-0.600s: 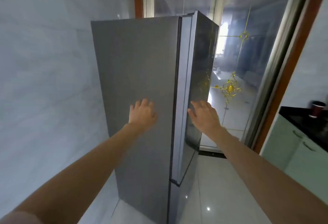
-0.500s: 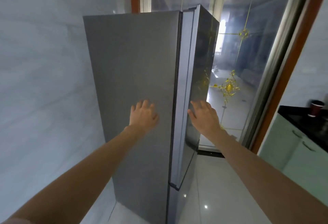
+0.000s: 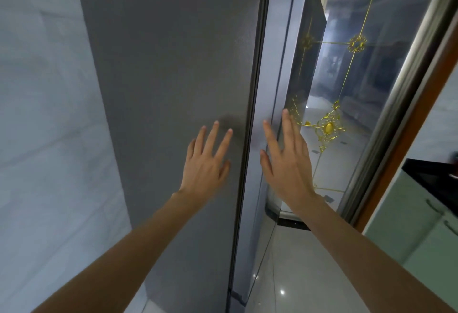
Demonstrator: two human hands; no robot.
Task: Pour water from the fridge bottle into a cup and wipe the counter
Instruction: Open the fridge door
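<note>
Left hand (image 3: 207, 164): fingers straight, spread before the fridge (image 3: 173, 94) side, holding nothing.
Right hand (image 3: 287, 164): fingers straight, at the door edge, holding nothing.

Home kitchen — tall grey fridge (image 3: 173, 114), green cabinets (image 3: 416, 233) under black counter (image 3: 431, 178), glass door (image 3: 359, 89).

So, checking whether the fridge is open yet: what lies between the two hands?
Head view: the dark seam between fridge side and door runs between left hand and right hand.
</note>
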